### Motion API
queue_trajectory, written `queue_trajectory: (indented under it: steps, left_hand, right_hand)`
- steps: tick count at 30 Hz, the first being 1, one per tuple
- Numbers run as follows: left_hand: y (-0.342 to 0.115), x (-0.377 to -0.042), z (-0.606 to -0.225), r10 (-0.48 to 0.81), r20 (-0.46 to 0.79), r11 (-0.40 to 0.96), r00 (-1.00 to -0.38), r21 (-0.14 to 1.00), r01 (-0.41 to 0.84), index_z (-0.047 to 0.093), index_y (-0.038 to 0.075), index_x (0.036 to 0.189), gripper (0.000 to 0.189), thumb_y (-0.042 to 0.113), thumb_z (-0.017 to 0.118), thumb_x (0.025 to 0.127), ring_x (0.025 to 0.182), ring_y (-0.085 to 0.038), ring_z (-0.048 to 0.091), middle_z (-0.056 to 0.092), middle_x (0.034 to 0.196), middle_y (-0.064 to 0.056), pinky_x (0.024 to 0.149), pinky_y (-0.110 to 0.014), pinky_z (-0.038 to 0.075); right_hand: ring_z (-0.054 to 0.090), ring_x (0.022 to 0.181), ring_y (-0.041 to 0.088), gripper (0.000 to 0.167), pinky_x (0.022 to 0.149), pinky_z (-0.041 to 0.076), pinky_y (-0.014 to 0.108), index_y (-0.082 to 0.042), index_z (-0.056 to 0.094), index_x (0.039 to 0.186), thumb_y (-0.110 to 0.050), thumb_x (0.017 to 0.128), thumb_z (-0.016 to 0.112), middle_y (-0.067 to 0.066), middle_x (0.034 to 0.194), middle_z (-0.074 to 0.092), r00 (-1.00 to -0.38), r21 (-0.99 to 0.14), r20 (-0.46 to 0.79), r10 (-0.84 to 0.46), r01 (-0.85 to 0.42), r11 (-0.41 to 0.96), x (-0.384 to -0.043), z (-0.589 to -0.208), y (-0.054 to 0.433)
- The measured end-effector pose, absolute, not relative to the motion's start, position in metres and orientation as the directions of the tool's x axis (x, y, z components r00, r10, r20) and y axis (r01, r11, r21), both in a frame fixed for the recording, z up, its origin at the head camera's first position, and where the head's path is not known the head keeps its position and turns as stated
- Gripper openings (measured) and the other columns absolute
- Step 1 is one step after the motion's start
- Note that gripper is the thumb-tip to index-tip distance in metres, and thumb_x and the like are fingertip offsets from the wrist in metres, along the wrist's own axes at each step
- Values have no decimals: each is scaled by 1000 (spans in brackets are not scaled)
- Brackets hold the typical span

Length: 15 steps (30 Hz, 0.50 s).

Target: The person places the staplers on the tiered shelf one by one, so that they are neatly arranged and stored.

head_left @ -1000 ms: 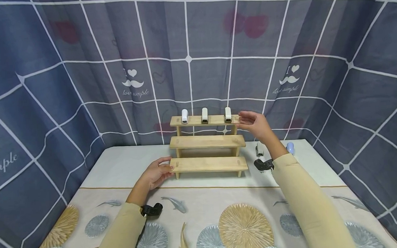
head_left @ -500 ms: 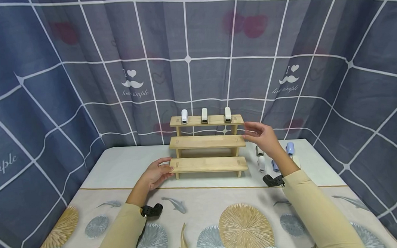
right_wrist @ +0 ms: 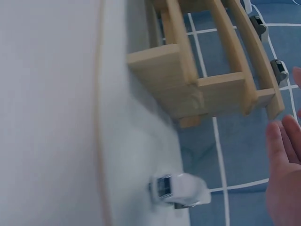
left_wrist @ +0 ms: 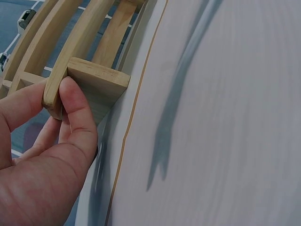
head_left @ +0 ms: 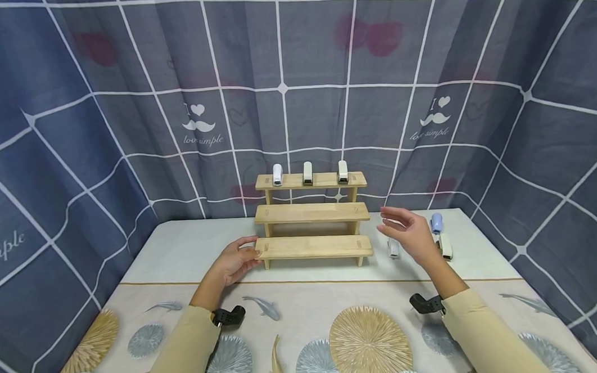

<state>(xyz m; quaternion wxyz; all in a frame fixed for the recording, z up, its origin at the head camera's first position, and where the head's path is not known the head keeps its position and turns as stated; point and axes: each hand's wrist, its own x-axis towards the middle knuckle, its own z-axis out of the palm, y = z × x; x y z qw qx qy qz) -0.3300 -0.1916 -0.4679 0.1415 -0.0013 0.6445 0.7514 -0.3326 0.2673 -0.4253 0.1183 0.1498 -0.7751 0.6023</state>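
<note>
A three-tier wooden stand (head_left: 312,211) is on the white table surface, with three small staplers on its top step: a white stapler (head_left: 277,175) on the left, a cream stapler (head_left: 308,173) in the middle and another cream stapler (head_left: 343,172) on the right. My left hand (head_left: 235,261) pinches the left end of the lowest step, thumb on one side and fingers on the other, as the left wrist view shows. My right hand (head_left: 407,232) hovers right of the stand, fingers loosely bent and holding nothing. A white stapler (head_left: 393,248) lies partly behind it.
Right of my right hand lie a blue stapler (head_left: 436,223) and a cream stapler (head_left: 446,246). The hand may hide more there. A patterned tablecloth (head_left: 305,321) covers the front, and a dark checked curtain (head_left: 310,118) hangs close behind the stand.
My right hand has left the right end of the top step and moved down and right, to above the loose staplers. My left hand keeps its grip on the lowest step.
</note>
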Motion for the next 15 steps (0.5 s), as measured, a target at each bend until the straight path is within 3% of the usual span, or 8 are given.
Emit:
queue_trajectory:
  steps: [3, 8, 15]
  left_hand:
    - [-191, -330, -468, 211, -186, -133, -960, 967, -217, 31, -4, 155, 65, -10, 58, 96, 82, -12, 67, 64, 99, -5, 74, -21, 61]
    - [-192, -330, -469, 218, -178, -144, -960, 967, -212, 30, -4, 156, 66, -10, 58, 96, 81, -12, 67, 64, 98, -5, 73, -20, 61]
    - [-191, -329, -468, 205, -182, -137, -962, 968, -212, 31, -4, 155, 65, -9, 58, 97, 83, -12, 68, 64, 101, -5, 75, -21, 61]
  right_hand:
    - [67, 114, 1, 55, 91, 58, 18, 4, 61, 136, -11, 88, 81, 7, 134, 66, -924, -895, 378, -62, -382, 232, -324, -435, 273]
    - [69, 116, 10, 53, 92, 57, 17, 4, 62, 135, -14, 89, 81, 8, 132, 68, -919, -886, 394, -24, -386, 257, -311, -444, 282]
    - [69, 113, 4, 53, 91, 57, 14, 5, 62, 134, -13, 89, 81, -8, 124, 69, -921, -876, 391, 6, -370, 310, -293, -453, 298]
